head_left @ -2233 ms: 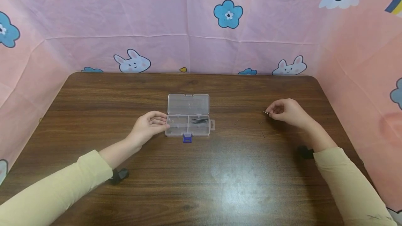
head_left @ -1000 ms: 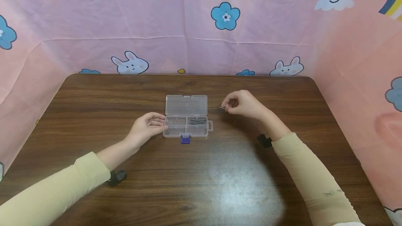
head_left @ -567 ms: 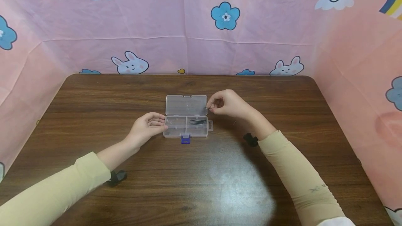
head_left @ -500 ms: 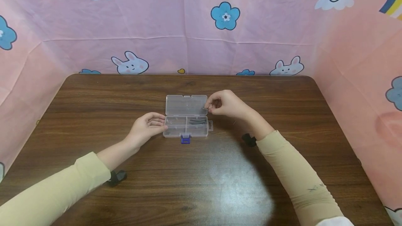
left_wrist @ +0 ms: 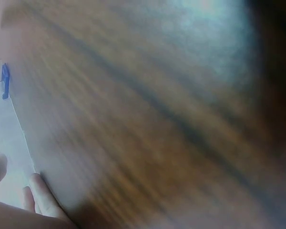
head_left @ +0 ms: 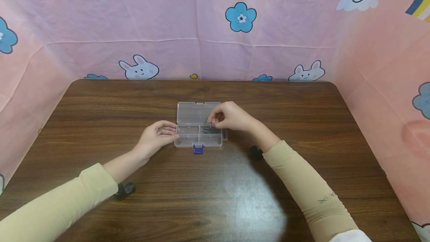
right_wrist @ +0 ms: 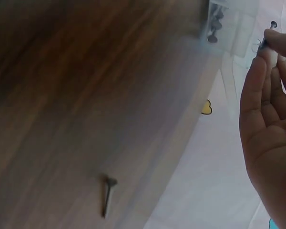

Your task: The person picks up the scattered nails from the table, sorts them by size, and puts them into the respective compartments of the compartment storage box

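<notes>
A clear plastic compartment box (head_left: 188,136) lies with its lid (head_left: 191,113) folded back on the table. My left hand (head_left: 156,139) holds its left end, thumb on the rim; the left wrist view shows thumb and fingers at that edge. Several dark grey nails (head_left: 210,131) lie in the back right compartment. Above that compartment my right hand (head_left: 231,117) pinches a nail (head_left: 208,124) between thumb and fingertips. The right wrist view shows this nail's head (right_wrist: 274,24) sticking out past the thumb. Another nail (right_wrist: 107,198) lies loose on the table.
A blue latch (head_left: 198,149) hangs from the box's front, and a clear hanging tab (head_left: 225,135) sticks out at its right end. Dark wooden table (head_left: 134,100) surrounds the box. A pink patterned cloth (head_left: 174,18) stands behind the table.
My right hand has carried the pinched nail leftward from the right side of the table, past the lid, and down over the back right compartment. My left hand stays at the box.
</notes>
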The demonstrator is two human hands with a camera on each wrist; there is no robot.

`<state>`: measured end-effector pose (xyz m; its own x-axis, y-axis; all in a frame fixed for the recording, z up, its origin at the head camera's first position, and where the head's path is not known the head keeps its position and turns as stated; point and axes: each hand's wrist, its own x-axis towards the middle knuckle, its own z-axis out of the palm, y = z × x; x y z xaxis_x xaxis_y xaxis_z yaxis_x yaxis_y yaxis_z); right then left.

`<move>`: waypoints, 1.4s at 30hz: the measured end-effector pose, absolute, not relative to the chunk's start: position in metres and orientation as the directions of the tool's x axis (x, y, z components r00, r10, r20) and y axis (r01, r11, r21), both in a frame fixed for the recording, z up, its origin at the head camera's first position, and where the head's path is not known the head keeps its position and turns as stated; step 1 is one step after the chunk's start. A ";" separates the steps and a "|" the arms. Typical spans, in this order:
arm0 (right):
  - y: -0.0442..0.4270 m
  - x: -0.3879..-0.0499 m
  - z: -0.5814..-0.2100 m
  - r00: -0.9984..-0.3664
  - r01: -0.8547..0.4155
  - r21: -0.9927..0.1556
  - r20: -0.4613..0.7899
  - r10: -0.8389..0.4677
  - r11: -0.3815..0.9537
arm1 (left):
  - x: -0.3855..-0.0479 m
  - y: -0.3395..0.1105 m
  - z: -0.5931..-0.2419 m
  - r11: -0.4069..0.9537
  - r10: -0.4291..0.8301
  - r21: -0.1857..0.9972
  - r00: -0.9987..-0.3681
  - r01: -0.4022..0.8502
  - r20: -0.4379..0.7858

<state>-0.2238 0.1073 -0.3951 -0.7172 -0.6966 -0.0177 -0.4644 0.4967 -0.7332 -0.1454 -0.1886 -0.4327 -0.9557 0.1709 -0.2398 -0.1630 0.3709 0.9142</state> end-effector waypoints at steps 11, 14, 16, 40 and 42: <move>0.100 -0.224 -0.401 -0.694 -0.513 -0.701 -0.001 -0.720 0.496 | -0.145 -0.189 -0.432 0.390 0.172 0.908 -0.956 -0.156 -0.238; 0.099 -0.224 -0.402 -0.698 -0.518 -0.689 -0.001 -0.716 0.507 | -0.145 -0.189 -0.432 0.383 0.175 0.911 -0.956 -0.154 -0.235; 0.099 -0.223 -0.403 -0.702 -0.522 -0.677 -0.005 -0.712 0.519 | -0.145 -0.188 -0.431 0.379 0.172 0.913 -0.957 -0.154 -0.233; 0.106 -0.220 -0.400 -0.699 -0.539 -0.674 0.023 -0.715 0.505 | -0.146 -0.188 -0.431 0.364 0.178 0.920 -0.959 -0.143 -0.219; 0.110 -0.221 -0.399 -0.704 -0.534 -0.678 0.027 -0.709 0.505 | -0.146 -0.188 -0.431 0.366 0.176 0.920 -0.960 -0.143 -0.219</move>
<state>-0.2209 0.1095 -0.3989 -0.7043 -0.7094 0.0268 -0.5343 0.5048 -0.6780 -0.1459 -0.1884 -0.4306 -0.9597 0.1762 -0.2190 -0.1426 0.3663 0.9195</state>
